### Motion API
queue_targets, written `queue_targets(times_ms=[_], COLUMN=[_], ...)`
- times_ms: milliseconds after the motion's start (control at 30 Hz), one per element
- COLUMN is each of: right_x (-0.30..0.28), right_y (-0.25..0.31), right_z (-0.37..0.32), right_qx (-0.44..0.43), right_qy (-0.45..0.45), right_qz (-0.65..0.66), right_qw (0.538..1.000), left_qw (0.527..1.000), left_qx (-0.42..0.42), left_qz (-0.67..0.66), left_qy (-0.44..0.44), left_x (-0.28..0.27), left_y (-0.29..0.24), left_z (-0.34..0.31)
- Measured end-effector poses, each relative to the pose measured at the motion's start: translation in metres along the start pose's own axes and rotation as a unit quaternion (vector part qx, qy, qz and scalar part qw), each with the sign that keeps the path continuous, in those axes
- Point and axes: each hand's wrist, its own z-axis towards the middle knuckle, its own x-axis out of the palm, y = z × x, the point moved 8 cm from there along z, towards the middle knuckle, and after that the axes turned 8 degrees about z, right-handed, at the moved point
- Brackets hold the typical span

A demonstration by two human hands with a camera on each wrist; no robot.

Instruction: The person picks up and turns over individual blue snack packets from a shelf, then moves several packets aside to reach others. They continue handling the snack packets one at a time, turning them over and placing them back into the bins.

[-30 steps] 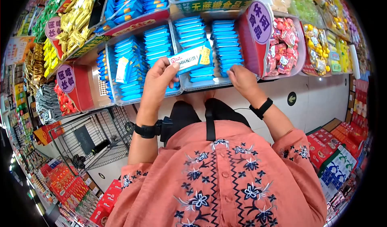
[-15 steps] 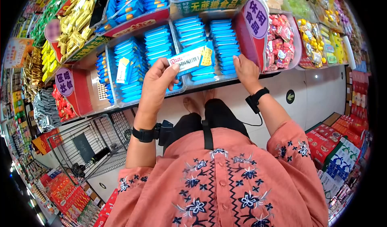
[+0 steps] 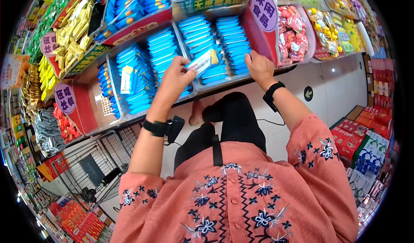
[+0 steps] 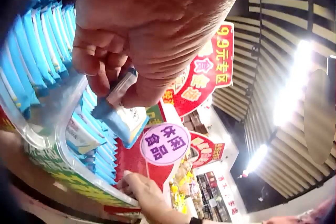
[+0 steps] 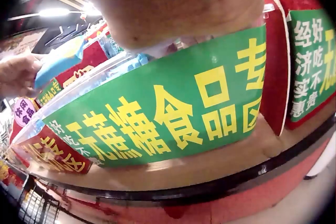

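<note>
My left hand [image 3: 174, 79] pinches a blue-and-white biscuit packet [image 3: 202, 63] between thumb and fingers, above the front of a clear bin. Printing and a biscuit picture show on its face. In the left wrist view, the packet [image 4: 125, 112] hangs below the bent fingers. Rows of like blue packets [image 3: 235, 42] fill the clear bin [image 3: 224, 84] beneath. My right hand [image 3: 261, 68] rests at that bin's front right corner, fingers loosely bent by the rim and the right row. In the right wrist view its fingers are hidden behind the palm.
A red divider with a purple sign [image 3: 264, 11] stands just beyond my right hand, with pink candy packs [image 3: 292, 36] past it. Blue packets [image 3: 133, 77] fill the bin to the left. A wire shopping cart [image 3: 97, 165] stands at lower left, stacked boxes [image 3: 366, 152] at lower right.
The packet in my left hand has tilted, its face now more slanted. My right hand has moved from the bin's front edge to its right corner. The head view has shifted slightly.
</note>
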Motion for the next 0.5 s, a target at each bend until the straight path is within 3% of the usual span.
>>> queue_targets(times_ms=[133, 333, 500], right_x=[0.000, 0.001, 0.005], right_y=[-0.001, -0.002, -0.006], right_z=[0.001, 0.002, 0.002], right_qx=[0.009, -0.010, -0.011], right_qy=[-0.002, -0.022, -0.026], right_qz=[0.001, 0.010, 0.014], right_qw=[1.000, 1.000, 1.000], left_qw=[0.971, 0.909, 0.814], left_qx=[0.053, 0.169, 0.248], left_qz=[0.231, 0.378, 0.521], left_qy=[0.009, -0.039, -0.071], left_x=[0.035, 0.063, 0.076], left_y=[-0.018, -0.032, -0.028], left_z=[0.018, 0.029, 0.038])
